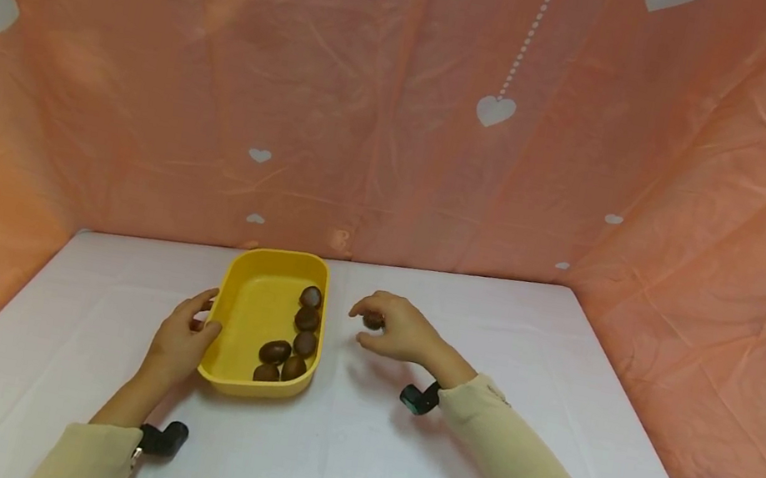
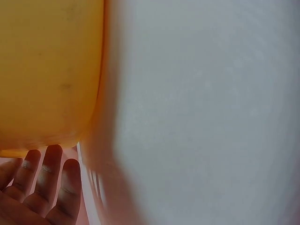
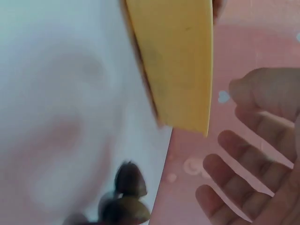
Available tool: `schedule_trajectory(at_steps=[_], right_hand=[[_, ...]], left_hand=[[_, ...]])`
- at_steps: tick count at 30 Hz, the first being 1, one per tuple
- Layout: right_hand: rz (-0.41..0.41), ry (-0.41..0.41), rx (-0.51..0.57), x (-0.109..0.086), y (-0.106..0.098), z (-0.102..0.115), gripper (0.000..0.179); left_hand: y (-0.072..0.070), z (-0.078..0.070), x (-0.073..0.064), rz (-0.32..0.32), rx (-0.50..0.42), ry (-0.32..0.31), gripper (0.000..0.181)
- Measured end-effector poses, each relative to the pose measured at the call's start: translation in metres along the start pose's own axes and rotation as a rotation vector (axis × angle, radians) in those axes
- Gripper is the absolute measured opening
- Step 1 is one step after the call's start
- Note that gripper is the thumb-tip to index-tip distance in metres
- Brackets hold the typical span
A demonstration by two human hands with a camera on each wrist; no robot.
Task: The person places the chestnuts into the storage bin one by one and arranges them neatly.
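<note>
The right hand (image 1: pixel 402 329), fingers spread, could have sent the loose chestnuts (image 3: pixel 130 179) rolling by nudging them; the left hand (image 1: pixel 181 336), fingers extended, touched the tray (image 1: pixel 235 386).

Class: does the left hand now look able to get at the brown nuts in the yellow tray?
Probably yes: the yellow tray is uncovered, and past its left rim only bare floor separates the left hand from the brown nuts.

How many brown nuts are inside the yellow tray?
6 brown nuts in the yellow tray: three along its right wall, three clustered near its front right corner. The near wall may hide more.
</note>
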State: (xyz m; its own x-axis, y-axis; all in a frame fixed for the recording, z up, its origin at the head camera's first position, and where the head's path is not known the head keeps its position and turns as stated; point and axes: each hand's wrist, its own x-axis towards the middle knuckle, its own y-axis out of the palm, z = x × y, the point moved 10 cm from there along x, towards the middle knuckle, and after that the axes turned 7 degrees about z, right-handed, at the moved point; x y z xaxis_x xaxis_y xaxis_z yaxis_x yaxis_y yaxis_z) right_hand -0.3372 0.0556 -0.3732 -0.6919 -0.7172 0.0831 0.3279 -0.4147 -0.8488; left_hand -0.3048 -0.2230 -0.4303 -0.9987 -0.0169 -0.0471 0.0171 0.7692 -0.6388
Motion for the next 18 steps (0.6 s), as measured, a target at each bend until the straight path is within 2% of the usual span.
schedule_trajectory(at_steps=[9,18], right_hand=[[-0.008,0.077,0.026,-0.023,-0.006,-0.028,0.03],[-0.035,0.133,-0.047,-0.036,-0.01,-0.047,0.026]], left_hand=[[0.002,0.001,0.002,0.014,-0.016,-0.004,0.056],[0.0,0.001,0.001,0.006,-0.006,-0.012,0.056]])
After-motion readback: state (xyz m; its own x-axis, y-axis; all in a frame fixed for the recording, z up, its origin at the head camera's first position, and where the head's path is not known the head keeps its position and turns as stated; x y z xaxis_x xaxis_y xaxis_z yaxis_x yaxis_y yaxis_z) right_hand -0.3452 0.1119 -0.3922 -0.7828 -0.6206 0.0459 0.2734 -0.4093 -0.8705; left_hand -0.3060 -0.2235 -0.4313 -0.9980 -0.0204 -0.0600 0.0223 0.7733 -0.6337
